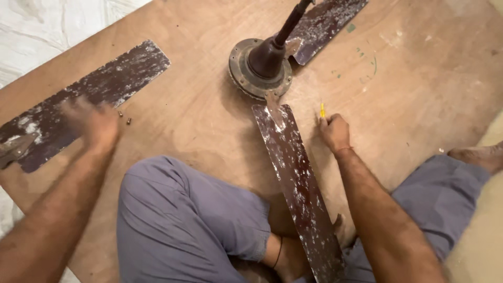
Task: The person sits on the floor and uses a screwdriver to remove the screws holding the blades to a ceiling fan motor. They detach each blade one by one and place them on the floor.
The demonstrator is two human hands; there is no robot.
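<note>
On the plywood sheet (199,105): I sit cross-legged, knees in grey trousers, with a ceiling fan in parts before me.
Left hand (91,123): blurred, spread over the near end of the detached blade (105,84); I cannot tell whether my fingers are closed on anything.
Screws (124,118): two small ones, loose on the wood just beside my left hand.
Right hand (334,131): fist closed around a yellow-handled screwdriver (322,110), tip hidden, handle end poking up above my knuckles.
Fan motor (262,65): round housing with dark downrod, well ahead of me.
Attached blade (298,188): paint-flecked, runs from the motor toward my lap, just left of my right hand.
Far blade (325,18): reaches off the top edge.
</note>
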